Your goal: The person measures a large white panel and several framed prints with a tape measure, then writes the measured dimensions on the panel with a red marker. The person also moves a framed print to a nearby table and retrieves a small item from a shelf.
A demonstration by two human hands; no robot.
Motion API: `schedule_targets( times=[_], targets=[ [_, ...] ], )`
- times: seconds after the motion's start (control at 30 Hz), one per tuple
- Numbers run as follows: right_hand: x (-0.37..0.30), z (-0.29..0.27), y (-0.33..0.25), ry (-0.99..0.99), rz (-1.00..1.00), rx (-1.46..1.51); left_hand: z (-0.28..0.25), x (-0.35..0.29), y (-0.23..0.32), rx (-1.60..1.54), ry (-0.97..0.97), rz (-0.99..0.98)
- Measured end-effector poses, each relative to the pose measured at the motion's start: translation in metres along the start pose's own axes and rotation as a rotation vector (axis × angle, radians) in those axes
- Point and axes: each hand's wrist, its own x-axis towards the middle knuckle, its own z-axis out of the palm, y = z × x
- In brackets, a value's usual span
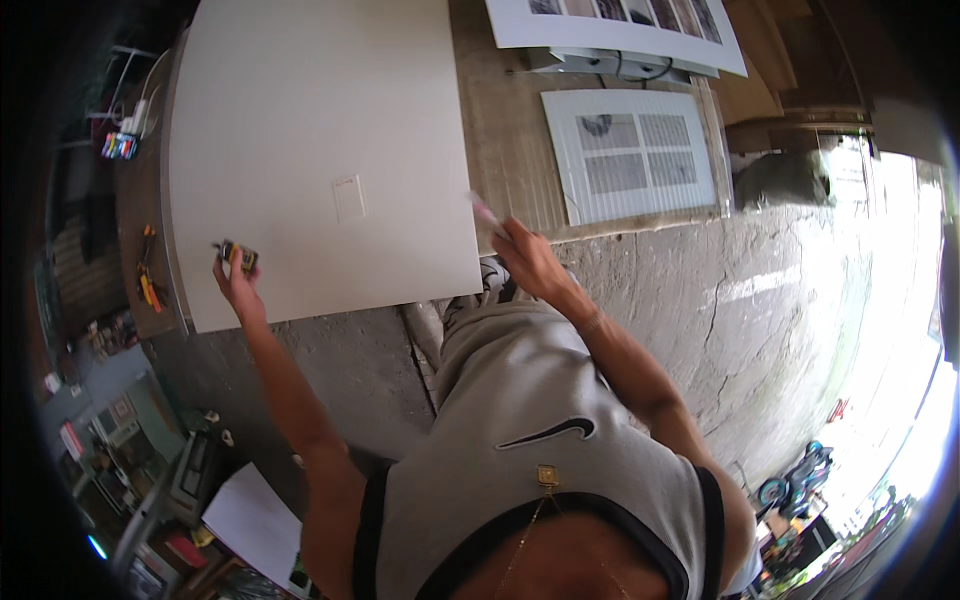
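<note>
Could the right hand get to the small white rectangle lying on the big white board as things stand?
Probably yes. The small white rectangle lies on bare white board, nothing around it, and the right hand is at the board's near corner. Its grip is shut on a pen-like tool.

Small yellow-and-black object (239, 257) in the left hand (231, 282) — too small to identify. Thin pale tool (487, 214) in the right hand (530, 262) — blurred, its lower end hidden by the fingers. Printed sheet (620, 25) cut off by the top edge.
</note>
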Motion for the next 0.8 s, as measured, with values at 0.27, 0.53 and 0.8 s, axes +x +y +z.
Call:
schedule_targets(
  times=[0.27,0.53,0.8],
  targets=[
    [0.130,0.092,0.011,0.067,0.169,-0.112,0.047,-0.149,0.014,-0.435,-0.619,-0.342],
    [0.005,-0.009,-0.033,-0.277,-0.131,0.189,0.168,-0.271,0.052,-0.400,-0.808,-0.655],
    [-0.065,-0.097,0.014,-0.086,0.171,0.170,0.265,-0.311,0.064,0.219,-1.356,-0.387]
  ],
)
